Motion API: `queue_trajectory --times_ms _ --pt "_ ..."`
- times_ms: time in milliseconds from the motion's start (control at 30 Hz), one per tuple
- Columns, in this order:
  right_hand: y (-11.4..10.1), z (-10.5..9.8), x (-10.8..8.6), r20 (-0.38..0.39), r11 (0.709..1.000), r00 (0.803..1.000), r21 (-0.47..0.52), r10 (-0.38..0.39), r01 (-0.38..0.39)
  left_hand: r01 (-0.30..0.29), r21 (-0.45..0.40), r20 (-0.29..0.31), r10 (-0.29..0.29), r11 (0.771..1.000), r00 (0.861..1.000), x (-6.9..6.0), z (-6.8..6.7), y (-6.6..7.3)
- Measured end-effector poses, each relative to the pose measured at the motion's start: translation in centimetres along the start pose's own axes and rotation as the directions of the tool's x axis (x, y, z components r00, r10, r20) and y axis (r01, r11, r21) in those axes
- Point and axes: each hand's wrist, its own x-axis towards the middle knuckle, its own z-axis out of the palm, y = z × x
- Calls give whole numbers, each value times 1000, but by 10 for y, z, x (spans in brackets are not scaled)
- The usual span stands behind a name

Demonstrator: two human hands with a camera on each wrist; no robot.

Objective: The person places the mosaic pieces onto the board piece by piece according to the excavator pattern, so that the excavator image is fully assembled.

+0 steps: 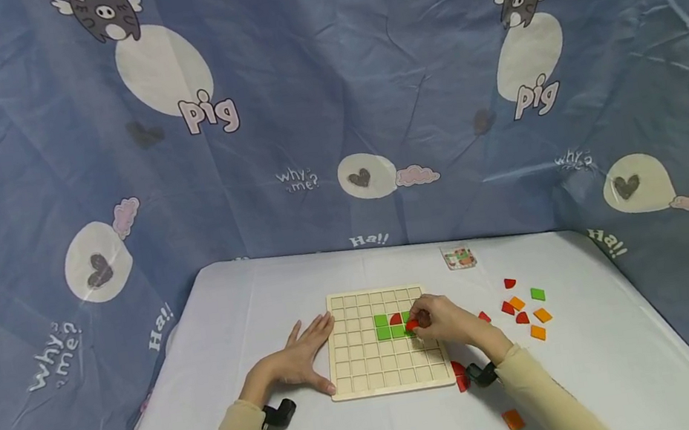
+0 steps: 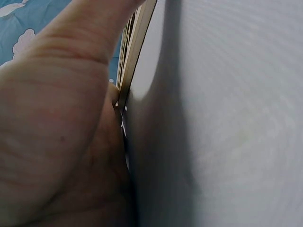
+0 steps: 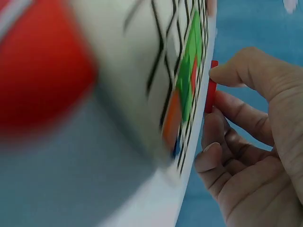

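A pale wooden grid board (image 1: 357,378) lies on the white table. Green square tiles (image 1: 383,333) and a red quarter-round tile (image 1: 396,319) sit in its cells right of centre. Over the board, my right hand (image 1: 445,321) pinches a red piece (image 1: 411,325) between thumb and index finger; the right wrist view shows this red piece (image 3: 211,94) edge-on in the hand (image 3: 255,142). My left hand (image 1: 296,362) is spread with fingertips at the board's left edge. In the left wrist view, the hand (image 2: 57,123) looms close beside the board's edge (image 2: 137,47).
Loose red, orange and green tiles (image 1: 537,294) lie right of the board. Red pieces (image 1: 460,369) touch or adjoin its lower right corner, and an orange tile (image 1: 513,420) lies nearer the front. Behind stands or lies a small patterned card (image 1: 459,258). A blue printed cloth (image 1: 299,102) hangs behind.
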Motion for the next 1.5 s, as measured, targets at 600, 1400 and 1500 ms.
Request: queue_trajectory --times_ms 600,1400,1500 --pt "-41 33 15 138 994 986 -37 -93 99 -3 11 -3 3 1000 1000 0 -1 1" --pt "-44 32 13 125 993 986 -34 -110 115 3 14 -5 -3 1000 1000 1 -1 0" --pt "-43 33 12 120 993 987 -29 -112 116 1 19 -7 -1 1000 1000 0 -1 1"
